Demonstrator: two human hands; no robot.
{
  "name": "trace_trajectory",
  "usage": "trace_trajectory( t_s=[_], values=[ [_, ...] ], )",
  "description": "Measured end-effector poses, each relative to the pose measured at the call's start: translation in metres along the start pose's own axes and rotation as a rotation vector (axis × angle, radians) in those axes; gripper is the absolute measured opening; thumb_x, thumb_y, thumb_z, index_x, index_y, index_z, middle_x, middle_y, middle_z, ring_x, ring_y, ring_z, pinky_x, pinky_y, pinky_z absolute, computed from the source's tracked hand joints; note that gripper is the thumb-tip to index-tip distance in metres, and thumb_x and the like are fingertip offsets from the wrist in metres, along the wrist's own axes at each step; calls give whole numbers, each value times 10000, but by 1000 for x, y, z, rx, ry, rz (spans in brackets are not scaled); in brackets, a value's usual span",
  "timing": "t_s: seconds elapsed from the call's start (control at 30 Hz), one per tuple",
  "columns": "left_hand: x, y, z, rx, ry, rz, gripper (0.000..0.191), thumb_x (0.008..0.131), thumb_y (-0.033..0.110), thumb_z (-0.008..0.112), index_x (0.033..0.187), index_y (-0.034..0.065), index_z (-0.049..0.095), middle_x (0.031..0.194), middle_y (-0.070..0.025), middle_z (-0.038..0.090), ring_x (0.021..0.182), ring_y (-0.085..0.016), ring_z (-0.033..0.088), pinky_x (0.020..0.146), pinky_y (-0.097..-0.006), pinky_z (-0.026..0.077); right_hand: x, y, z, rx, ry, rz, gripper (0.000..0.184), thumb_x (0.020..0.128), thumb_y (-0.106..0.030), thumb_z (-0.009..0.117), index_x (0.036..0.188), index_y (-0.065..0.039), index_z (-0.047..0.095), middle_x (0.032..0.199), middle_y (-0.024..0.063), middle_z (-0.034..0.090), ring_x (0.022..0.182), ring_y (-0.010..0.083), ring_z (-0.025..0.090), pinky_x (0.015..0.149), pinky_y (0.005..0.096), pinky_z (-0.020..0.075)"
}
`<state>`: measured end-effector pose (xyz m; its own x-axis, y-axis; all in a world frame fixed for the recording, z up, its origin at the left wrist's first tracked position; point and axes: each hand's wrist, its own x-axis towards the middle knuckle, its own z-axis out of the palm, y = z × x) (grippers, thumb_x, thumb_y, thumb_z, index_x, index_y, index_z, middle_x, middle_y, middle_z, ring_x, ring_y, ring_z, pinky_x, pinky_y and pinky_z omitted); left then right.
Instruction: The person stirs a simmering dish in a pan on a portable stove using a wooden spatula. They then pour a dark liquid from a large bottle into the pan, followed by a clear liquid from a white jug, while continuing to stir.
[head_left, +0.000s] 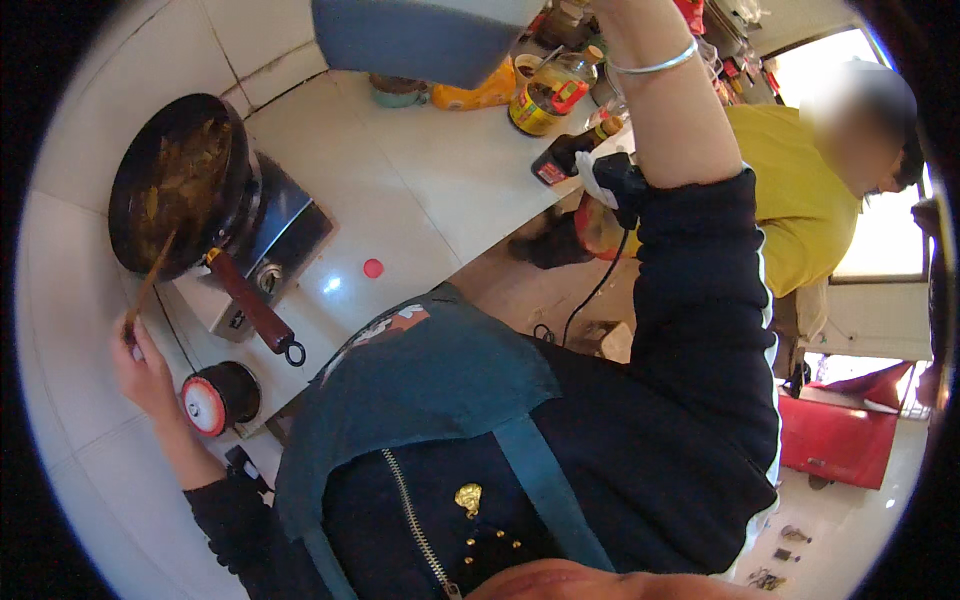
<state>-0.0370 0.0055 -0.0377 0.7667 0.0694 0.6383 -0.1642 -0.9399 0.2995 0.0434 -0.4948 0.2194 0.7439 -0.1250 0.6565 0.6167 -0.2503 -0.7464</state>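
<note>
My left hand (146, 375) grips a thin wooden cooking utensil (154, 274), whose far end reaches into a black wok (240, 142). Browned food (187, 172) lies across the wok's inside; I cannot tell what it is. The wok sits on a small stove (289, 217) with a knob, and its dark red handle (251, 300) points toward me. At the upper right my right forearm (675, 120), with a silver bangle (660, 64) at the wrist, stretches past the top edge, so my right hand is out of view. A blue-grey panel or container (420, 45) hangs over the counter.
The white tiled counter (390, 180) bears a red round cap (373, 268), an oil bottle (536, 109), a dark sauce bottle (559, 159), an orange bag (476, 90) and a black pot (244, 390). A person in yellow (795, 187) is at the right. A black cord (596, 292) hangs down.
</note>
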Motion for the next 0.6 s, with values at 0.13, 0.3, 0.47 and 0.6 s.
trace_trajectory(
  t_s=[0.13, 0.3, 0.47, 0.6],
  values=[
    [20, 12, -11, 30, 25, 193, 215, 880, 155, 642, 1065, 46, 632, 970, -108, 671, 804, -206, 664, 683, -291, 532, -2, 0, -4, 2, 37, 19, 344, 736, 57, 651, 1078, 51, 619, 872, 111, 667, 624, 104, 597, 556, 205, 493],
    [29, 24, -17, -53, 80, -33, 188, 853, 155, 676, 996, 41, 634, 899, -71, 677, 770, -133, 647, 692, -270, 523, -1, 3, -14, 19, 43, 15, 358, 729, 64, 644, 1086, 62, 612, 865, 105, 663, 616, 94, 587, 553, 197, 484],
    [16, 24, -23, -274, 118, -376, 204, 874, 181, 643, 942, -1, 580, 821, -77, 676, 751, -119, 637, 699, -273, 510, 0, 6, -5, 49, 62, -34, 387, 711, 85, 587, 1093, 29, 623, 903, 111, 673, 658, 111, 600, 583, 218, 500],
    [-2, 29, -18, -416, 160, -348, 145, 880, 95, 623, 942, -20, 561, 838, -105, 669, 772, -122, 644, 715, -258, 508, 4, 4, 1, -59, 99, -1, 372, 710, 77, 577, 1075, 22, 625, 879, 87, 670, 637, 89, 582, 559, 191, 465]
  ],
)
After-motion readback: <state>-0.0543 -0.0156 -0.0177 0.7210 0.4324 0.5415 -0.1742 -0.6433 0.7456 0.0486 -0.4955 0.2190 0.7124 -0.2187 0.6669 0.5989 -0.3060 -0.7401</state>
